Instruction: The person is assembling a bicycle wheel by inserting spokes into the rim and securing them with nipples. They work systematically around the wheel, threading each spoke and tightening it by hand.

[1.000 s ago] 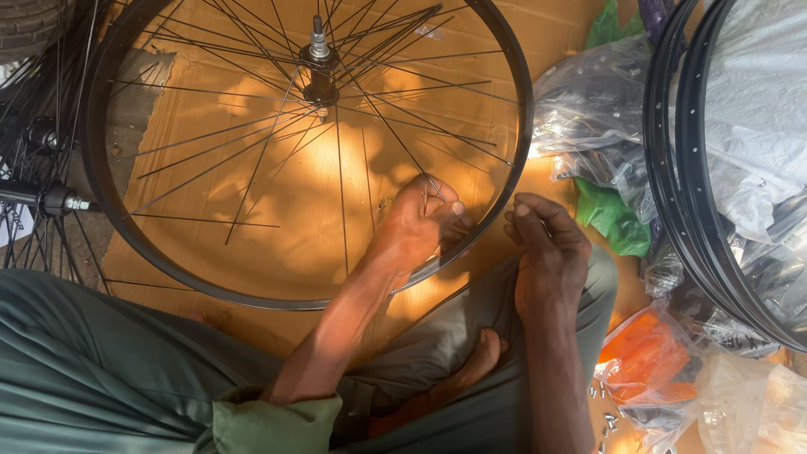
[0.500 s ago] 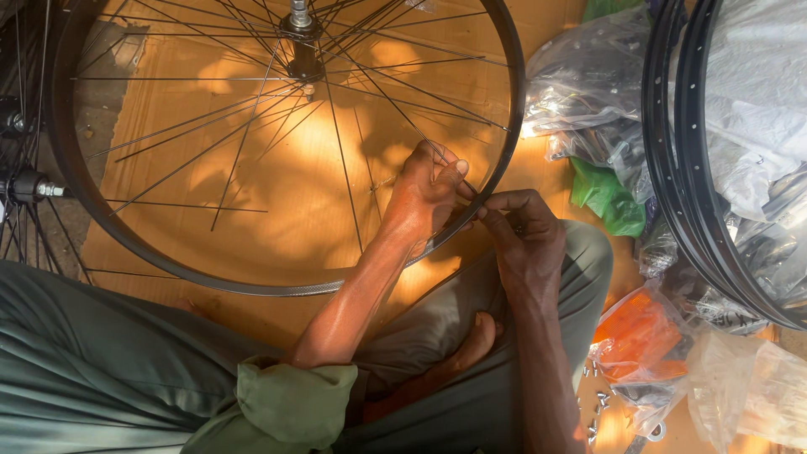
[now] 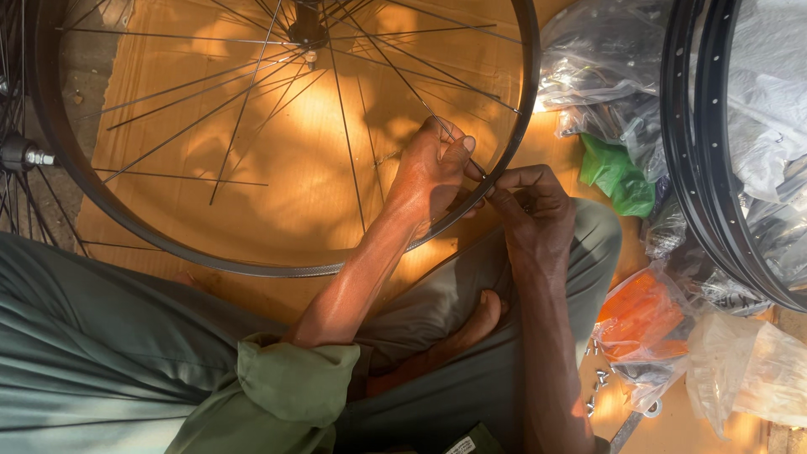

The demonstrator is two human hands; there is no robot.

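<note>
both hands, left hand (image 3: 429, 172) and right hand (image 3: 530, 210), pinching one spoke (image 3: 420, 99) at the wheel rim (image 3: 519, 118)

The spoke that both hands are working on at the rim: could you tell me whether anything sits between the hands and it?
Nothing visible does. The left hand pinches the spoke where it meets the wheel rim, and the right hand touches the same spot from outside the rim. Neighbouring spokes cross farther up, toward the hub.

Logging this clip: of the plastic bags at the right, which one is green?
The small crumpled green bag lying just right of the spoked wheel's rim; the others are grey-clear, orange or whitish.
</note>
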